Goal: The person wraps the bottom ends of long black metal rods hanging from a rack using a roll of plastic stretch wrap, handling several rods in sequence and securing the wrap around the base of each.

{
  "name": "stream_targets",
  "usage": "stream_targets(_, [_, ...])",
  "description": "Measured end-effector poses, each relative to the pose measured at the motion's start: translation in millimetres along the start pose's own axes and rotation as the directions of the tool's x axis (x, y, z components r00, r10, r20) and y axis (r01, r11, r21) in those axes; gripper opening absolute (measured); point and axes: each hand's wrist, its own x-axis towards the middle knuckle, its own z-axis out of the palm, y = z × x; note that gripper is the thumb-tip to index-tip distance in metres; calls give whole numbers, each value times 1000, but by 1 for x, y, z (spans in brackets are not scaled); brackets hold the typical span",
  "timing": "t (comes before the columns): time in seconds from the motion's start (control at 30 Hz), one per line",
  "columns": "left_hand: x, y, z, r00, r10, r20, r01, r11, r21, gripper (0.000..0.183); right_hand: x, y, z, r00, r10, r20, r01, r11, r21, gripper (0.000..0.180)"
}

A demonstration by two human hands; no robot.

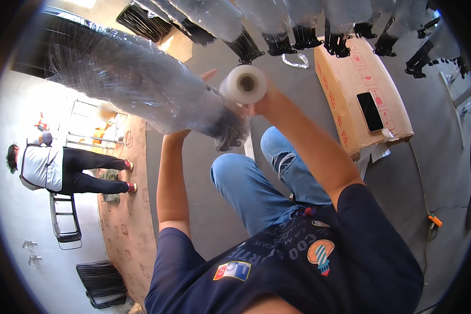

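Note:
A long bundle wrapped in clear plastic film (141,82) slants from the upper left to a dark end before my knees. Behind its lower side lies my left hand (177,134), mostly hidden; fingers stick out past the bundle's far side, and its grip does not show. A roll of clear stretch film (244,84), its hollow core facing the camera, is gripped in my right hand (262,103) beside the bundle's end. My right fingers are partly hidden by the roll.
Several plastic-covered items with black metal ends (280,41) line the top. At right, a cardboard box (361,74) bears a black smartphone (369,112); a cable with an orange connector (435,220) runs nearby. Another person (43,165) stands at left near a folding ladder (66,216).

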Motion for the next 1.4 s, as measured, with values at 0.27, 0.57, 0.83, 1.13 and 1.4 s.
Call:
stream_targets(0.27, [27,12,-2,999,29,36,-31,997,75,58,33,14,-23,942,252,223,-301,927,222,22])
stream_targets(0.57, [40,-43,18,975,156,-158,-142,985,97,62,40,34,-15,986,58,-158,-111,929,-352,21])
stream_targets(0.83, [10,-69,40,984,170,-53,-158,970,185,65,-58,-15,60,886,-464,0,280,534,-798,88])
stream_targets(1.13, [1,-52,38,979,199,-49,-183,957,227,68,-57,-4,103,844,-505,-181,100,480,-871,76])
stream_targets(1.4, [-82,-32,4,989,97,-108,-131,918,-373,85,-49,-20,82,969,-191,-157,40,747,-664,78])
